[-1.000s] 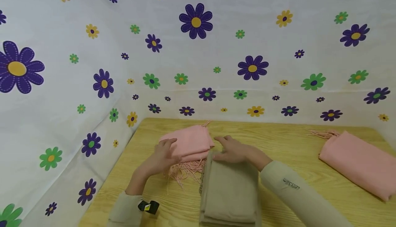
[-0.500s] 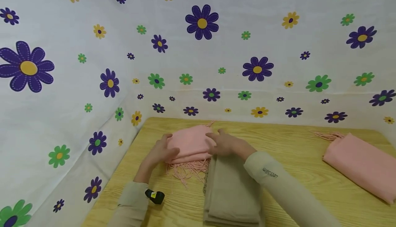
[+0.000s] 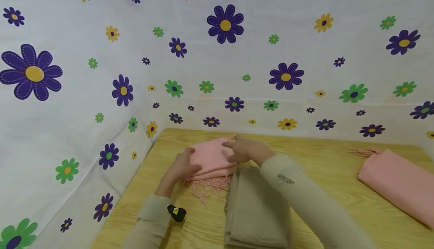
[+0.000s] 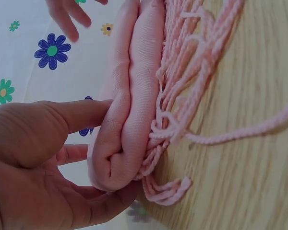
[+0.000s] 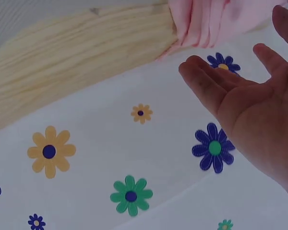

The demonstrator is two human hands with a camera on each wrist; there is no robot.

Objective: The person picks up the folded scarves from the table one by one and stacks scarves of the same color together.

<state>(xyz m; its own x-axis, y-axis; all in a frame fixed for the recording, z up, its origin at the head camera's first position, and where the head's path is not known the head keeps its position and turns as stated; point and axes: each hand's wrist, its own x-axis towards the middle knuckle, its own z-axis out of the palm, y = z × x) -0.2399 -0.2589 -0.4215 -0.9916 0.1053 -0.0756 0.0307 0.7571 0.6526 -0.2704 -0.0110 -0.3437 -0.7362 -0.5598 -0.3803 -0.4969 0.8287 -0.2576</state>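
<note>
A folded pink scarf (image 3: 210, 156) with a fringe lies at the back left of the table. My left hand (image 3: 183, 164) holds its left end. In the left wrist view, the thumb of my left hand (image 4: 43, 158) presses one side of the doubled edge while fingers curl round the other. My right hand (image 3: 242, 149) reaches over the scarf's right end, fingers spread. In the right wrist view, my right hand (image 5: 264, 105) has its fingers apart, with pink cloth beyond the fingertips. A folded grey-beige scarf (image 3: 259, 207) lies just in front, under the right forearm.
Another folded pink scarf (image 3: 400, 185) lies at the right of the wooden table (image 3: 322, 188), its fringe pointing left. A white flower-print cloth (image 3: 190, 60) hangs along the back and left edges. A black wrist camera (image 3: 178, 213) sits at my left cuff.
My right hand has moved left and away from me, from the grey-beige scarf's far edge to the pink scarf's right end. My left hand has closed in on the pink scarf's left end.
</note>
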